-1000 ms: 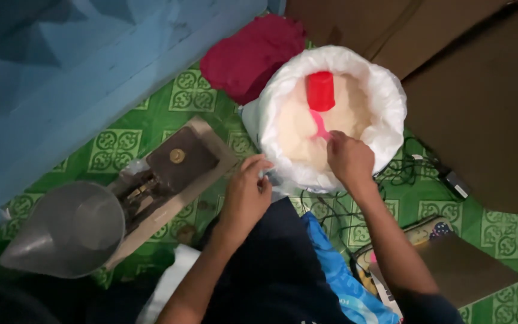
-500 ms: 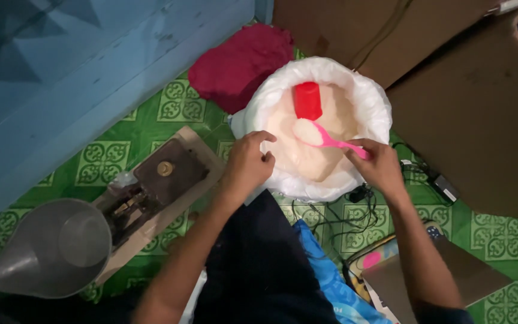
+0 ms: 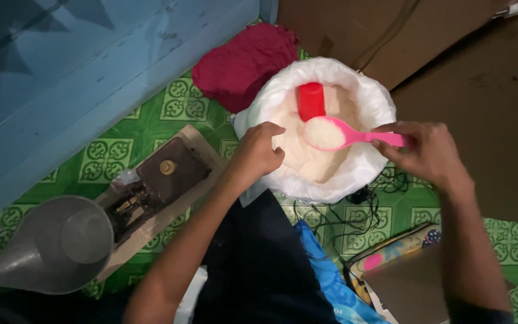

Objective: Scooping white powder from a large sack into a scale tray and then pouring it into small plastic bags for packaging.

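Note:
A white sack (image 3: pixel 364 99) stands open on the floor, filled with white rice (image 3: pixel 307 162). A red cup (image 3: pixel 311 101) lies half buried in the rice. My right hand (image 3: pixel 427 153) grips the handle of a pink spoon (image 3: pixel 355 135), whose bowl is heaped with rice and held level above the sack. My left hand (image 3: pixel 257 153) pinches the near left rim of the sack.
A dark red cloth (image 3: pixel 244 63) lies behind the sack. A weighing scale (image 3: pixel 160 180) with a grey metal pan (image 3: pixel 55 246) sits at left on the green patterned floor. Black cables (image 3: pixel 355 210), brown cardboard (image 3: pixel 487 108) and a blue wall (image 3: pixel 61 78) surround the spot.
My right hand has lifted the pink spoon out of the rice with a heap on it and drawn it to the right. My left hand stayed on the rim.

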